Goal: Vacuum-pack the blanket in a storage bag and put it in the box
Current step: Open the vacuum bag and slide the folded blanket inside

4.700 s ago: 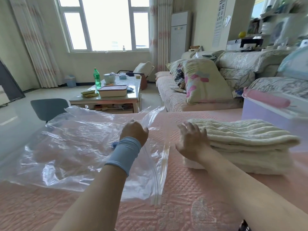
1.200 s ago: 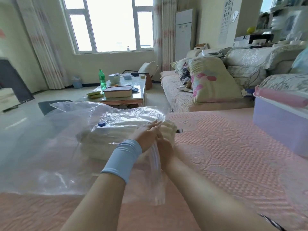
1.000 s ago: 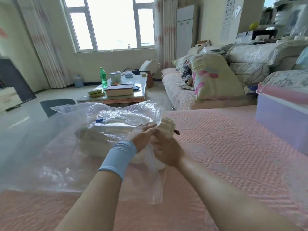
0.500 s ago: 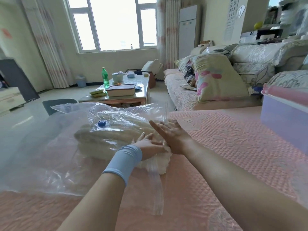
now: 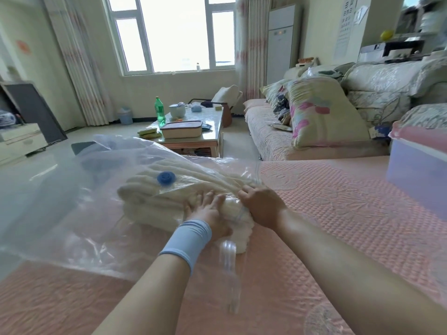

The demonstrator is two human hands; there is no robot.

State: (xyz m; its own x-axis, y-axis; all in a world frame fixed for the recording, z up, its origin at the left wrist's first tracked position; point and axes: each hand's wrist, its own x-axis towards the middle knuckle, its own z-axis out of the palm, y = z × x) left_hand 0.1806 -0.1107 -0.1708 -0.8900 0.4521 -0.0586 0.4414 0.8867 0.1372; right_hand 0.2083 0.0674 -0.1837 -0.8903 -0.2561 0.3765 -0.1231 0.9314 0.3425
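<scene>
While blanket (image 5: 150, 199) end pokes from storage bag (image 5: 72, 201): stuffing step. Left hand (image 5: 208, 211) flat, pressing blanket; right hand (image 5: 262, 206) curled on bag lip. Next: seat fully, seal zip.

Folded cream blanket (image 5: 154, 201) sits mostly inside the clear storage bag (image 5: 72, 213) at ten o'clock. Lavender box (image 5: 416, 180) stands at three.

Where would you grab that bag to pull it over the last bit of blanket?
By the zip strip along its open mouth, pinched from the near right side, where the blanket end pokes out. That edge stands free and looks firmer. The rest of the bag is loose film draped over the blanket, which would probably only stretch or slip.
</scene>
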